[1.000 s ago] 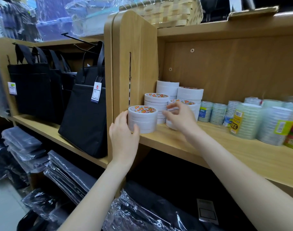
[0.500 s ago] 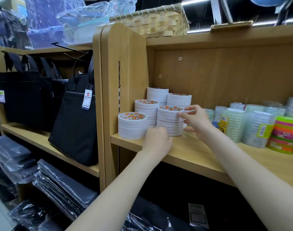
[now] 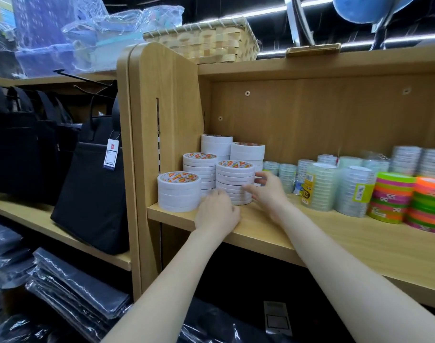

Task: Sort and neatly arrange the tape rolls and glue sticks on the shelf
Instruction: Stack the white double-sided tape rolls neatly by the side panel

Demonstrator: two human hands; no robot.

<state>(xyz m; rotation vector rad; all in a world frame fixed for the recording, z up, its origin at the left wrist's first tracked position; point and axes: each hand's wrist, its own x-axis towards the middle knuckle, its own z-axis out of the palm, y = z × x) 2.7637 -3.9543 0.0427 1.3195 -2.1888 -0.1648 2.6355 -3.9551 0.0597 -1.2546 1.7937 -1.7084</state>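
Both hands bracket one stack of white double-sided tape rolls on the pale wooden shelf, apparently squaring it: left hand touching its base, fingers loosely curled, right hand spread against its side. Beyond stand more white stacks

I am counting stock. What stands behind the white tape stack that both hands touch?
Behind that stack stands a taller white stack. Its lower part is covered, so its rolls cannot be counted.
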